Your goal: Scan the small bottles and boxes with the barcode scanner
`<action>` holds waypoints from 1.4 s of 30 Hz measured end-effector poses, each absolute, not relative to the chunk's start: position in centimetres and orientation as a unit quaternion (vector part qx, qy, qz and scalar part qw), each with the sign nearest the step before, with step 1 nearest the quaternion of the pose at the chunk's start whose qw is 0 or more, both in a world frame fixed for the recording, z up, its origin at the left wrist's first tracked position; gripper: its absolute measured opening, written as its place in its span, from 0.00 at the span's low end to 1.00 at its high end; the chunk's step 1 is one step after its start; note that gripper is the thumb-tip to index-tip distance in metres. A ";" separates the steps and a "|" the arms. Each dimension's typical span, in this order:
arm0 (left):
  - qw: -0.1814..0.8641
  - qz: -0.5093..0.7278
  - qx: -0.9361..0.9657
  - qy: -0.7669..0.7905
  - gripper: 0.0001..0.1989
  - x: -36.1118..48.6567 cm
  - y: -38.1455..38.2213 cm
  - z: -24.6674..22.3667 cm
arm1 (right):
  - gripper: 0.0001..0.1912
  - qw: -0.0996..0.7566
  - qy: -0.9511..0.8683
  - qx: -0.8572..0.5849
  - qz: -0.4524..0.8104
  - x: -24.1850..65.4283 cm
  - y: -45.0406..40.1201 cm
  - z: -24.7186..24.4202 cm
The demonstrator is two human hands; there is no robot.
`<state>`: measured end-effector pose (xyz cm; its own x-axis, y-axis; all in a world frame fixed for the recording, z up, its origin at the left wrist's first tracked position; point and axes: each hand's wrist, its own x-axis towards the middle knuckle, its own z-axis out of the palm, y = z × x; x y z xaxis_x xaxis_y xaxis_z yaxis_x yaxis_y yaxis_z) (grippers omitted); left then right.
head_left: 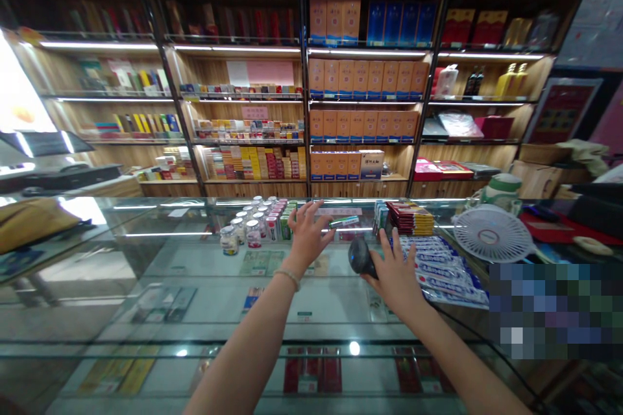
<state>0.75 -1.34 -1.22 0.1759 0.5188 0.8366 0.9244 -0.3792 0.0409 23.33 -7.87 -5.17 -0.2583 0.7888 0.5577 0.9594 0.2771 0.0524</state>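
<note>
My left hand [307, 237] is over the glass counter, fingers curved, with the end of a slim green and white pack [344, 221] between thumb and forefinger. The pack lies nearly level and points right. Beside that hand stand small green boxes [289, 213], pink boxes [275, 222] and white-lidded jars [253, 233]. My right hand [396, 279] has a black barcode scanner [359, 255] by its handle, mostly hidden under the palm. Its other fingers are stretched forward. The scanner's rounded head faces left, below the pack. Blue and white packets [440, 262] lie just right of this hand.
Red and yellow packs [411, 217] are stacked behind my right hand. A white fan [491, 235] and a green-lidded container [503, 189] stand to the right. A black cable [479, 337] runs along the right side. Shelves of orange boxes [367, 79] line the back wall.
</note>
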 end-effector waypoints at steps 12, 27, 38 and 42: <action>0.253 -0.401 -0.721 -0.505 0.10 0.8 -1.5 -1.0 | 0.37 0.134 -0.821 -0.551 -0.063 23.9 -9.1 -4.4; 0.260 -0.419 -0.701 -0.515 0.10 0.5 -1.4 -0.8 | 0.33 0.254 -0.731 -0.633 0.027 20.5 -0.4 0.3; 0.266 -0.436 -0.683 -0.522 0.10 0.4 -1.3 -0.6 | 0.28 0.347 -0.723 -0.587 0.112 19.5 2.0 -0.3; 0.261 -0.432 -0.678 -0.535 0.10 0.6 -1.3 -0.7 | 0.24 0.399 -0.717 -0.564 0.097 19.7 1.3 -0.2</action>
<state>0.56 -1.32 -0.69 0.0548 0.5002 0.8642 0.9505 -0.2912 0.1083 19.68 1.32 -0.20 -0.0461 0.8855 0.4624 0.7310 0.3453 -0.5885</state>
